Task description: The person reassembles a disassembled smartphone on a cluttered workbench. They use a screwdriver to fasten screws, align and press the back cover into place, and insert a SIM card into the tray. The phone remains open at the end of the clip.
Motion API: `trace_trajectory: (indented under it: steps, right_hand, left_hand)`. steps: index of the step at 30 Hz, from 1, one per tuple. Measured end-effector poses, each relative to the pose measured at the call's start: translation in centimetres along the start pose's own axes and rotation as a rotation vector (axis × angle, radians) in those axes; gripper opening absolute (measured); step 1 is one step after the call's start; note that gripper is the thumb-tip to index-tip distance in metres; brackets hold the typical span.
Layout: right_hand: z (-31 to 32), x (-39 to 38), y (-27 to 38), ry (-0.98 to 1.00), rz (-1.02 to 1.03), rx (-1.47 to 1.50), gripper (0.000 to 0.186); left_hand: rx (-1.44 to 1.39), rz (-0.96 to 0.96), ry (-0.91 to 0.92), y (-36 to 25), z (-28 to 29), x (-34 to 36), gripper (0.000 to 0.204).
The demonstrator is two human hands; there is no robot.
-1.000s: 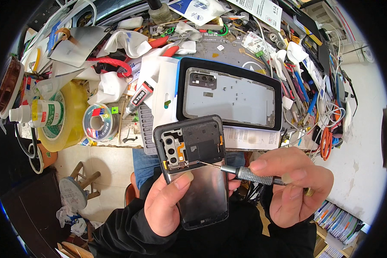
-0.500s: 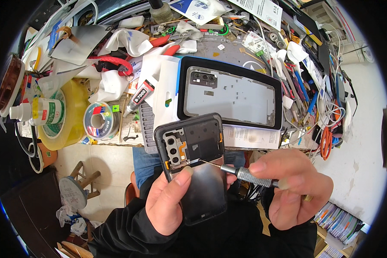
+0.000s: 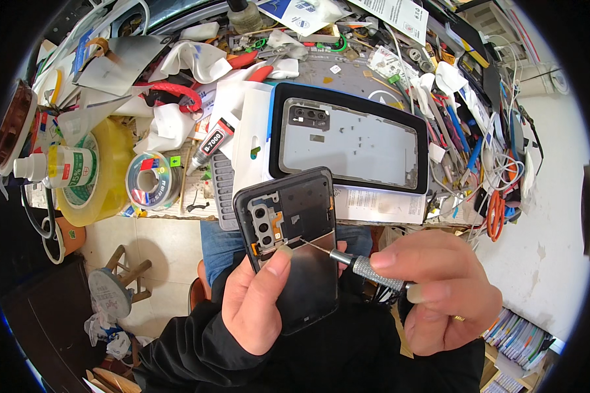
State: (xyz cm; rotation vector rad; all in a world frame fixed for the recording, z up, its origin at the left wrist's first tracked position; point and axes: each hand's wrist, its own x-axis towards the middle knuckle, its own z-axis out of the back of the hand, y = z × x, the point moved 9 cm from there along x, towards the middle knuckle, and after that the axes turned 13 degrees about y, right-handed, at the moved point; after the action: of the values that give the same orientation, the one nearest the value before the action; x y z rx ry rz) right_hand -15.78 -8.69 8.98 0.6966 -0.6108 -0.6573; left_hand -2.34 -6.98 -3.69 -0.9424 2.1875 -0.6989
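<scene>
My left hand (image 3: 259,301) is closed round a black smartphone (image 3: 311,278) with its back open, the thumb lying across its left edge. Three camera lenses (image 3: 263,227) in a grey plate and an orange flex cable show in the phone's upper part. Between the fingers and thumb of my right hand (image 3: 449,285) is a pen-like metal tool (image 3: 373,270) with a knurled handle. Its fine tip is at the line just below the camera plate, touching or very near it. Beyond the phone lies a loose phone back cover (image 3: 347,154) on a black-rimmed blue box.
A black and white glue tube (image 3: 213,144), a solder wire spool (image 3: 152,180), a yellow tape roll (image 3: 105,170) and a white bottle (image 3: 65,165) stand at left. Tools and cables (image 3: 498,170) clutter the right side. A stool (image 3: 111,291) stands on the floor at lower left.
The phone has shifted slightly left and up in my left hand. My right hand and the tool have moved a little left, the tip still at the phone's middle.
</scene>
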Motion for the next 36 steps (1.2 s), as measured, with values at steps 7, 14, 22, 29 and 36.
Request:
trace_trajectory:
  steps: [7,14,22,29,36]
  right_hand:
    - [0.1,-0.1,0.3,-0.026,-0.017,-0.030,0.021]
    - [0.0,-0.1,0.5,-0.013,-0.019,-0.022,0.020]
    - [-0.1,0.1,0.6,-0.029,-0.009,-0.049,0.020]
    - [-0.7,2.4,2.0,-0.077,-0.006,-0.277,0.019]
    - [0.5,5.8,2.6,0.494,-0.131,-0.541,0.031]
  left_hand:
    - [-0.015,0.003,0.012,0.2,0.0,-0.3,0.065]
    - [-0.199,-0.060,0.083,0.5,0.1,-0.5,0.046]
    - [-0.004,-0.006,-0.025,0.3,0.2,-0.6,0.063]
    - [-0.049,-0.063,0.028,0.7,1.2,-0.9,0.043]
    - [-0.244,-0.020,0.033,1.2,0.5,-0.3,0.048]
